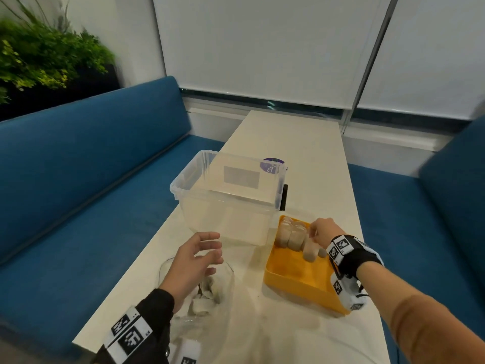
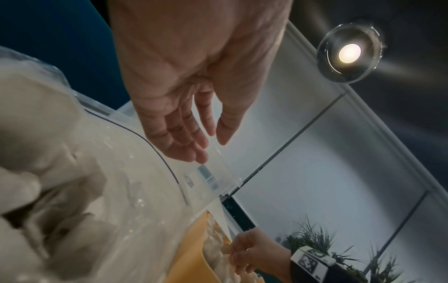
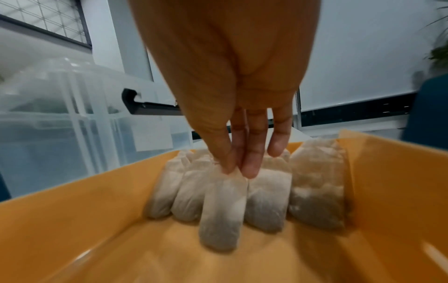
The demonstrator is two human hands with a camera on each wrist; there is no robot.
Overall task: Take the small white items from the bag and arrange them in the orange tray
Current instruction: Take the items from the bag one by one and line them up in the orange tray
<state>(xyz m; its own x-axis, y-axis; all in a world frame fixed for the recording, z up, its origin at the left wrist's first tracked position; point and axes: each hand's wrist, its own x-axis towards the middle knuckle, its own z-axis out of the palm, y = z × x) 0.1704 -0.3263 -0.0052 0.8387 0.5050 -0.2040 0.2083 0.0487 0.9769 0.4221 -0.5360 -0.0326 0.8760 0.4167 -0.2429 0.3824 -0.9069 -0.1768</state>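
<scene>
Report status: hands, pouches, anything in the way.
Left hand open above the bag, holding nothing. Right hand pinches a white pouch in the orange tray, beside a row already placed. Clear bin adjacent, not blocking.

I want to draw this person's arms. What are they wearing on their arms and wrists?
Both hands are bare. The left hand comes out of a black sleeve, with a white band printed with black square code markers. The right hand has a black wrist strap with white marker tags and a thin black cable; the sleeve above is brown.
</scene>
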